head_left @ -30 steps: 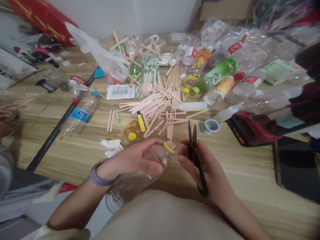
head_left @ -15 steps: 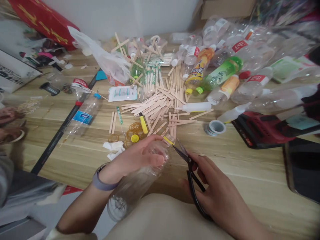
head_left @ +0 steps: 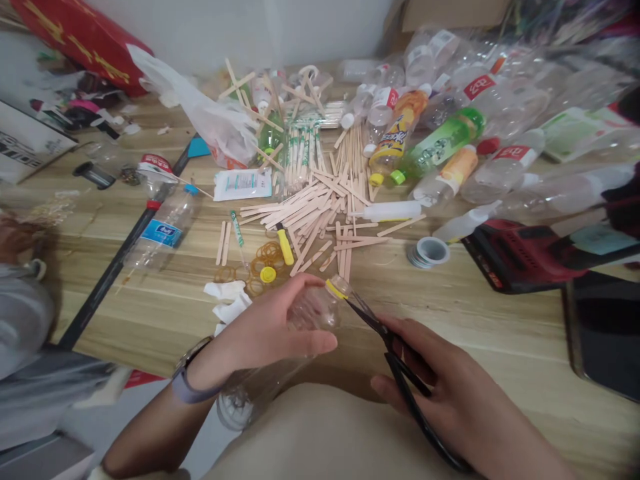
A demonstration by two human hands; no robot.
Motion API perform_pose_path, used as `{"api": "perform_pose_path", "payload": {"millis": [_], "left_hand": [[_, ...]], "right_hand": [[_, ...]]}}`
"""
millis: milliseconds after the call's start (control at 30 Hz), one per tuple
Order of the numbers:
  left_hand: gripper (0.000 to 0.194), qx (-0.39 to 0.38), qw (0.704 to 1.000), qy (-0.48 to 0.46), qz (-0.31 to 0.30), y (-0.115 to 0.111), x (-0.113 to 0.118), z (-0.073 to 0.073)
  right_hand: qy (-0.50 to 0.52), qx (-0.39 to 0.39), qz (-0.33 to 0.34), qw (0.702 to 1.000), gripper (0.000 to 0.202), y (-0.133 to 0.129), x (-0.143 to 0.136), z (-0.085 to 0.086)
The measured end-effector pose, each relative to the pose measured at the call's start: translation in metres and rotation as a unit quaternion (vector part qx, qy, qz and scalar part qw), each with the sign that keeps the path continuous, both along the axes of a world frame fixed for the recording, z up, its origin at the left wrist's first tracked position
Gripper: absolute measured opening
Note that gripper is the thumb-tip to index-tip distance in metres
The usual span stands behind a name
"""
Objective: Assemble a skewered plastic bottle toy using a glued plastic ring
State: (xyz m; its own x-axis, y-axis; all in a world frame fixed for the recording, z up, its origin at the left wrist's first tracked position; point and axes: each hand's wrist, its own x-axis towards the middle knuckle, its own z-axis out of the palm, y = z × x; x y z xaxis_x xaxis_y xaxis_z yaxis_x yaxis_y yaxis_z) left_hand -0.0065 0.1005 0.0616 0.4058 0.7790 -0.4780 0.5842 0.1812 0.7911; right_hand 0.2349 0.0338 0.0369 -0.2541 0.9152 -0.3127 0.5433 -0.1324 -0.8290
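My left hand (head_left: pixel 287 327) is wrapped round the shoulder of a clear plastic bottle (head_left: pixel 313 308). The bottle lies tilted, its base low near my lap and its neck pointing up and away. A yellow ring (head_left: pixel 337 289) circles the uncapped neck. My right hand (head_left: pixel 435 380) grips black-handled scissors (head_left: pixel 395 353), whose blade tips meet the neck at the yellow ring. Beyond my left hand lie a yellow cap (head_left: pixel 268 274), rubber bands (head_left: pixel 267 257) and crumpled white tissue (head_left: pixel 227 293).
Wooden craft sticks (head_left: pixel 310 207) are heaped mid-table, with many plastic bottles (head_left: pixel 445 140) behind and right. A red and black power tool (head_left: pixel 520 253), a dark phone-like slab (head_left: pixel 605 333) and a solder-like spool (head_left: pixel 430 252) stand right. Another person's hand (head_left: pixel 13 240) is at far left.
My right hand has shifted slightly right and down with the scissors. The left thumb has moved a little, and the bottle neck has turned slightly. At far left the other person has moved.
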Motion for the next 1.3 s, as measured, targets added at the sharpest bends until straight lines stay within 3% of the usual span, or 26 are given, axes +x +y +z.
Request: {"api": "perform_pose_path", "payload": {"millis": [167,433,800,933,1067,1300], "left_hand": [[0.071,0.045,0.994,0.099,-0.017,-0.01,0.007,0.015],[0.068,0.088,0.984,0.146,-0.055,-0.026,0.011,0.015],[0.063,0.123,0.974,0.162,-0.098,-0.044,0.016,0.01],[0.061,0.131,0.974,0.167,-0.079,-0.046,0.015,0.007],[0.058,0.136,0.976,0.166,-0.039,-0.047,0.016,0.003],[0.059,0.157,0.976,0.149,0.004,-0.051,0.021,-0.005]], "right_hand": [[-0.008,-0.049,0.028,0.998,0.054,-0.003,0.014,0.007],[0.028,-0.055,0.069,0.996,0.054,0.003,0.029,0.013],[0.014,-0.084,0.103,0.991,0.02,0.01,0.032,0.02],[0.034,-0.092,0.101,0.99,0.016,0.011,0.027,0.018],[0.057,-0.102,0.083,0.99,0.025,0.009,0.014,0.012],[0.123,-0.075,0.007,0.989,0.038,-0.001,-0.009,0.005]]}}
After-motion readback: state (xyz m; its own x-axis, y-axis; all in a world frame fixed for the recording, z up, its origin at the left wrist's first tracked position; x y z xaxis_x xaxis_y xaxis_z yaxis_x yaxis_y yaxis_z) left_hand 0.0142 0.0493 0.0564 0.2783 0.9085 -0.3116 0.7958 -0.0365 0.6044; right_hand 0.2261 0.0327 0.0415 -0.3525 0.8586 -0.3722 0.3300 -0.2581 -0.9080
